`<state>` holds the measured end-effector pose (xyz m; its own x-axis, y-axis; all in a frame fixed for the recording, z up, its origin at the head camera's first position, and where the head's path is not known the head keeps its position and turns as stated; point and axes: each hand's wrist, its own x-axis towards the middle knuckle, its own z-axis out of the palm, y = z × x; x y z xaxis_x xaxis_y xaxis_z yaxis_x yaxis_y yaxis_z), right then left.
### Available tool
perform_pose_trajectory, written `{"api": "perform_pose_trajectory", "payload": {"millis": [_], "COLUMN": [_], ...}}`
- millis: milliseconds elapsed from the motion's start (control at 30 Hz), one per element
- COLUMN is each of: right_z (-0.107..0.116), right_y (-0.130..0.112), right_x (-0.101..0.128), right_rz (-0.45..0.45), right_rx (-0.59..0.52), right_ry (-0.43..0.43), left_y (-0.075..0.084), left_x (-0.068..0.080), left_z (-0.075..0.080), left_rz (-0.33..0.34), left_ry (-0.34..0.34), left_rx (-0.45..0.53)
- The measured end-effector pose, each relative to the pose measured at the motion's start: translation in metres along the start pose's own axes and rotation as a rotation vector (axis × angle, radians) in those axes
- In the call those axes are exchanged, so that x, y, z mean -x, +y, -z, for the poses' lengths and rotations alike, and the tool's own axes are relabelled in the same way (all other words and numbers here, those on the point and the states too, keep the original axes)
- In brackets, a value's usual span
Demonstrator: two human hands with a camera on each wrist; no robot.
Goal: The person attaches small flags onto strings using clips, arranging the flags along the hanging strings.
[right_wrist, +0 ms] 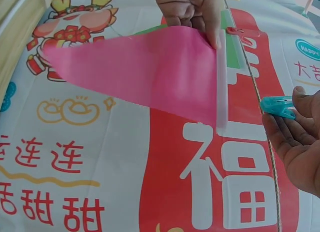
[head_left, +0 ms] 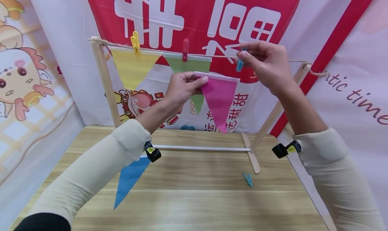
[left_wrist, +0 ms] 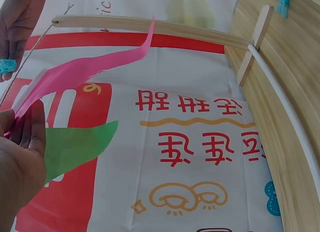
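My left hand [head_left: 183,89] pinches the upper left corner of a pink triangular pennant [head_left: 220,94], whose white top band lies a little below the twine [head_left: 225,56]. The pennant's point hangs down. Up at the right, my right hand [head_left: 268,64] pinches a blue clothespin [right_wrist: 278,106] between thumb and fingers, right at the twine in the right wrist view. To the left, a green pennant [head_left: 188,63] hangs under a red clothespin [head_left: 185,50], partly hidden by my left hand and the pink pennant. Further left a yellow pennant [head_left: 133,67] hangs under a yellow clothespin [head_left: 135,42].
The twine runs between two wooden posts [head_left: 106,83], joined low down by a white rod [head_left: 200,148]. On the wooden table [head_left: 194,204] lie another blue clothespin [head_left: 248,179] and a blue pennant [head_left: 130,178], partly covered by my left sleeve. A printed cloth [head_left: 97,113] hangs behind.
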<state>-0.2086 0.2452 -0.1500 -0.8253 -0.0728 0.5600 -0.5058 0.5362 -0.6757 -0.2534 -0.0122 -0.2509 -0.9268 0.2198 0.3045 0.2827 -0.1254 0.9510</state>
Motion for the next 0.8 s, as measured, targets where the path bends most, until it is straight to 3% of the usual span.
{"api": "perform_pose_trajectory", "payload": {"millis": [267, 600, 800], "right_z": [-0.001, -0.002, 0.000], "right_y": [-0.008, -0.013, -0.016], "right_x": [-0.010, -0.015, -0.020], "right_rz": [0.001, 0.086, 0.058], "right_rx": [0.011, -0.006, 0.026], "right_ry": [-0.009, -0.019, -0.014], "left_y": [0.003, 0.006, 0.007], "left_x": [-0.004, -0.010, -0.014], "left_z": [-0.008, -0.019, -0.026], "left_rz": [-0.008, 0.008, 0.035], "left_ry": [-0.008, -0.011, 0.005], "left_rx": [0.053, 0.120, 0.154]}}
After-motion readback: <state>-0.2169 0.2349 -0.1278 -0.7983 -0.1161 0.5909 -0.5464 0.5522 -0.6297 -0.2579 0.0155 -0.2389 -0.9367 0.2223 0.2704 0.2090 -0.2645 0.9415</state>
